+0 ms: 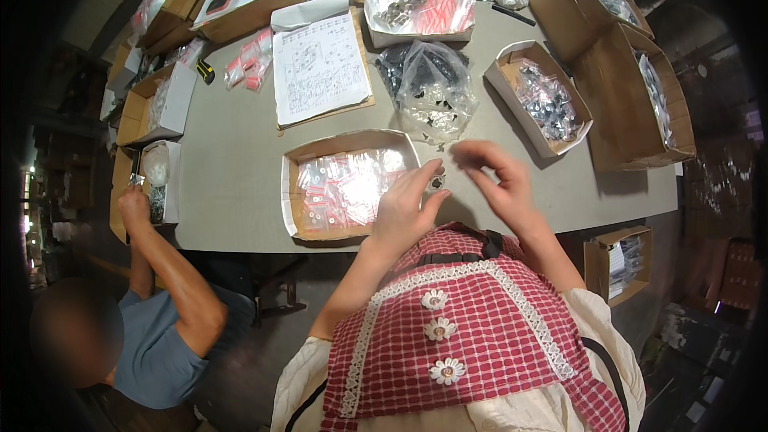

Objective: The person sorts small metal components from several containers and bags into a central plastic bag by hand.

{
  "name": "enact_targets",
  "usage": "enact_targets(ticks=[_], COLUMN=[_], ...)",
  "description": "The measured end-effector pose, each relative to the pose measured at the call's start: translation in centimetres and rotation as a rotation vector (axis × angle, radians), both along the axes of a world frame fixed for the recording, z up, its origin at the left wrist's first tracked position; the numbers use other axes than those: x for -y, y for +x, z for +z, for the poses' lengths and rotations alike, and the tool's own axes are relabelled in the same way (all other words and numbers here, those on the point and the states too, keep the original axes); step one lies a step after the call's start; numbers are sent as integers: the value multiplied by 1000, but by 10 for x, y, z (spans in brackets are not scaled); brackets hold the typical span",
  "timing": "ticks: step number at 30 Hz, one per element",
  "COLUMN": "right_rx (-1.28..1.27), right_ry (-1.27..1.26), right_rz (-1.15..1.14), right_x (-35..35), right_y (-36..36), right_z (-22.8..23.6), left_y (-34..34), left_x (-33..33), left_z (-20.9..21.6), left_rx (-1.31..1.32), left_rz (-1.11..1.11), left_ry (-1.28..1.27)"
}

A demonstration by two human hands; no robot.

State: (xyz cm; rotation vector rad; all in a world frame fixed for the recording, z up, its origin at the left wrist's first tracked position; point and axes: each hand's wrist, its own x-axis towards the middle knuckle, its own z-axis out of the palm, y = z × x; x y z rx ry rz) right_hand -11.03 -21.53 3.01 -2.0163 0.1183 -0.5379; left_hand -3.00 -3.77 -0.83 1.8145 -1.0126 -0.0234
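Observation:
My left hand [406, 204] is closed on a small shiny metal part [437, 182] with a dark middle, held between thumb and fingers at the table's near edge. A little to its right, my right hand [500, 184] is open, palm turned inward, its fingertips apart from the thumb. Just beyond the fingertips, a few tiny dark pieces [441, 146] lie by the mouth of a clear plastic bag [434, 100] of small black parts. Beside my left hand stands a shallow cardboard box [290, 192] holding small red-edged zip bags with little parts in them.
At the left, a co-worker's hand [134, 206] reaches into a box. Farther back lie a paper drawing [316, 64], a box of red-edged bags [420, 36] and a yellow utility knife [206, 72]. To the right are a box of packed parts [544, 104] and larger cartons [632, 100].

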Motion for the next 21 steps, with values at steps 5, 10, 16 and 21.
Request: enact_targets(ticks=[5, 10, 16, 21], right_rx=[-243, -354, -218, 73], right_ry=[-388, -585, -95, -193], right_rz=[-205, -191, -136, 127], right_x=[40, 50, 31, 0], right_y=[1, -8, -6, -4], right_z=[-49, -92, -52, -3], left_y=[2, 3, 1, 2], left_x=[-1, 1, -2, 3], left_z=[-1, -4, 1, -2], left_rx=[38, 47, 24, 118], left_rz=[12, 4, 13, -6], left_ry=[13, -4, 30, 9])
